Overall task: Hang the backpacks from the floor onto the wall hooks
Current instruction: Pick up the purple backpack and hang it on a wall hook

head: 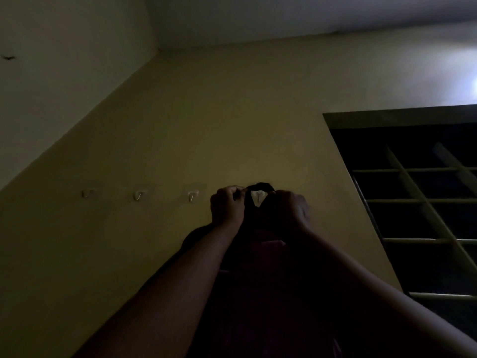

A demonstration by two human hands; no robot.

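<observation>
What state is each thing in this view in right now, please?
backpack: held up against the wall.
top loop: raised around the rightmost hook; seated or not, unclear.
left hand: grips the loop.
right hand: grips the loop.
other three hooks: bare.

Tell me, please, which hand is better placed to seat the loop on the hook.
Left hand, narrowly: it plainly pinches the loop beside the hook; the right hand hides its grip.
</observation>
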